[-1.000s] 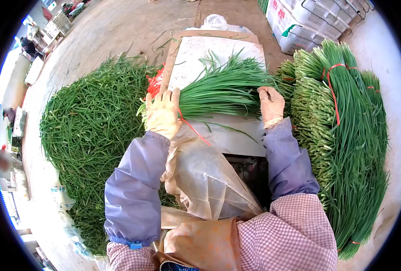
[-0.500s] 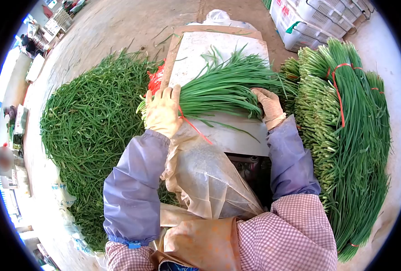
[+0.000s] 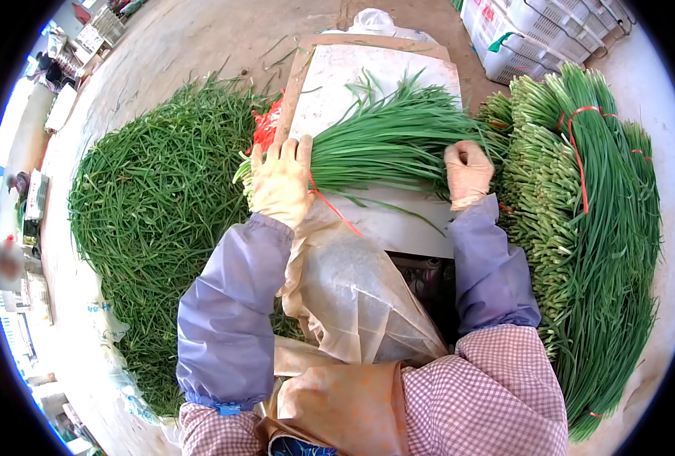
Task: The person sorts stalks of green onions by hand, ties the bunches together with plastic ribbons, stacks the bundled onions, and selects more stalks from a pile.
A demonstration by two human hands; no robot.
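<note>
Crates, contents unclear, stand beyond the board bearing green stalks.

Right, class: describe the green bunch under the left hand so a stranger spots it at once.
Find the white board between the loose heap and the stacked bundles. The green bunch lies across it, pale stem ends poking past the left hand. Unlike the heap, its leaves run one way; unlike the bundles, it lies alone.
</note>
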